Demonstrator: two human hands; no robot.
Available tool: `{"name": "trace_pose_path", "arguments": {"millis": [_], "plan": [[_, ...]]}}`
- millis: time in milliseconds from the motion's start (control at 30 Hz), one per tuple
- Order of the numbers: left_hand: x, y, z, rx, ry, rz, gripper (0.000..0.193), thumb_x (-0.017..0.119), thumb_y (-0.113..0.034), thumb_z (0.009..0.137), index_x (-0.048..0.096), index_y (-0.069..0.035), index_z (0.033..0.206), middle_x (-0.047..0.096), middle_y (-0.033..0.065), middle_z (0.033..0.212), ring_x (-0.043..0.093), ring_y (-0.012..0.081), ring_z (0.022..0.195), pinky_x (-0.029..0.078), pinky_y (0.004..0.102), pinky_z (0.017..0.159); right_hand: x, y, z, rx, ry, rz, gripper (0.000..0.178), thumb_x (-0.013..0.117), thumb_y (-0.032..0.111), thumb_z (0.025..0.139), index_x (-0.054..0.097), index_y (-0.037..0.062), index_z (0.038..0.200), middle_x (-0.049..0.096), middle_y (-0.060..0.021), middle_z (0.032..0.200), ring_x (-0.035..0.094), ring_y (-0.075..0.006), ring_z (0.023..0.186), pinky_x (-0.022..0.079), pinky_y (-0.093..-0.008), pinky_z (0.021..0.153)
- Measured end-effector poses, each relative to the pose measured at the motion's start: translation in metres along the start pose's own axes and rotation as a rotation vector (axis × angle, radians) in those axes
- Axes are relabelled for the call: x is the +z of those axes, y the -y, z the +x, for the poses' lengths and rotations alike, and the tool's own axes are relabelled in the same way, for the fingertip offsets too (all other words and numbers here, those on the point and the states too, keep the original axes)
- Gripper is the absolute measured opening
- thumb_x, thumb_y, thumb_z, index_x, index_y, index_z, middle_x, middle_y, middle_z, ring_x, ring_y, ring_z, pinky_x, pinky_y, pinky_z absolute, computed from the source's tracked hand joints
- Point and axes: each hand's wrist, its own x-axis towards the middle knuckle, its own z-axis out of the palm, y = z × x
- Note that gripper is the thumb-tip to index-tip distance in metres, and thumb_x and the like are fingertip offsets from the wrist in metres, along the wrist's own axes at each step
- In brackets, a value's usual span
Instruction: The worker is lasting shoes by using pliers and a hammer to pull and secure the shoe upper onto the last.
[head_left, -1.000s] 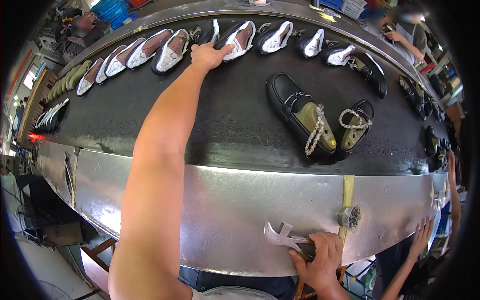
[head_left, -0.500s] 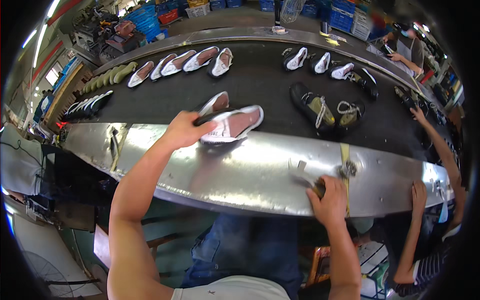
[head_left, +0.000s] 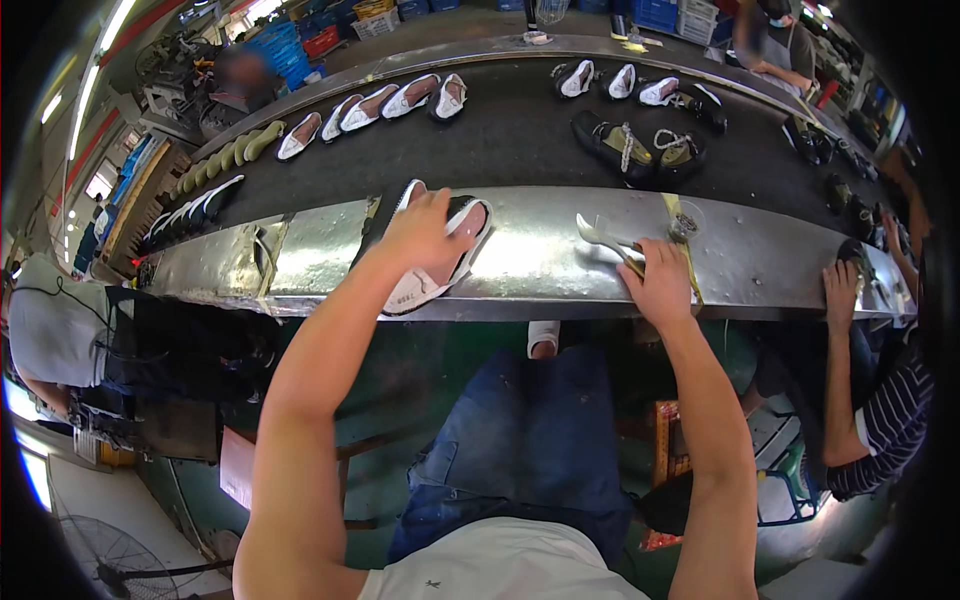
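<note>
White-soled shoes (head_left: pixel 432 262) lie under my left hand (head_left: pixel 425 230), fingers closed over them on the steel table (head_left: pixel 540 262); at three o'clock, my right hand (head_left: pixel 660 285) grips a metal tool (head_left: pixel 603 238).

Bright sheet metal on the bench edge (head_left: pixel 540 262), glossy, scuffed and creased, with strips of yellowish tape. Dull black rubbery belt (head_left: pixel 500 140) behind it, matt and even. Pale shoe pair (head_left: pixel 432 262) under the left hand (head_left: pixel 425 228): white smooth lining, pinkish insole, black outer edge, soft sheen. Shiny bare-steel spanner (head_left: pixel 605 238) by the right hand (head_left: pixel 660 285). Dark shoes (head_left: pixel 640 150) farther back, matt upper with coarse pale rope lacing. Faded blue denim on the lap (head_left: pixel 520 450), rough weave; white knit cloth on the shirt (head_left: pixel 500 570).
</note>
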Motion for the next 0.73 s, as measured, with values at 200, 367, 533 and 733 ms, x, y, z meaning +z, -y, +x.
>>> {"name": "trace_pose_path", "arguments": {"millis": [200,367,533,733], "plan": [[0.011,0.019,0.053,-0.175,0.256,-0.093,0.083,0.07,-0.047,0.086,0.047,0.003,0.148,0.058,0.0281,0.141,0.058,0.0375,0.131,0.045,0.039,0.108,-0.047,0.089,-0.137,0.246,0.232,0.535,0.033,0.068,0.024,0.094,0.062,-0.0015,0.115,0.066,-0.0178,0.095,0.064,-0.0371,0.086,0.05,-0.0459,0.079],[0.01,-0.012,-0.052,0.038,0.316,-0.828,0.075,0.072,-0.044,0.094,0.044,-0.008,0.153,0.062,0.0137,0.134,0.058,0.0201,0.12,0.046,0.0341,0.104,-0.057,0.116,-0.273,0.946,0.512,1.069,0.031,0.059,0.026,0.102,0.062,-0.0027,0.114,0.068,-0.0052,0.089,0.063,-0.0111,0.079,0.052,-0.0284,0.072],[0.126,-0.06,-0.218,0.079,0.216,-1.435,0.066,0.071,-0.025,0.098,0.04,-0.012,0.155,0.054,0.0101,0.14,0.053,0.0171,0.122,0.046,0.0327,0.104,-0.083,0.135,-0.303,0.948,0.669,0.988,0.027,0.06,0.02,0.1,0.062,-0.0032,0.114,0.069,-0.0071,0.088,0.065,-0.0135,0.078,0.053,-0.03,0.072],[0.214,-0.067,-0.285,-0.051,0.371,-1.488,0.083,0.068,-0.028,0.1,0.017,-0.018,0.164,0.046,0.0044,0.14,0.044,0.0156,0.129,0.035,0.0323,0.112,-0.1,0.155,-0.309,0.654,0.95,0.875,0.029,0.063,0.026,0.101,0.065,0.0041,0.121,0.075,-0.0082,0.095,0.073,-0.0248,0.081,0.056,-0.034,0.074]]}}
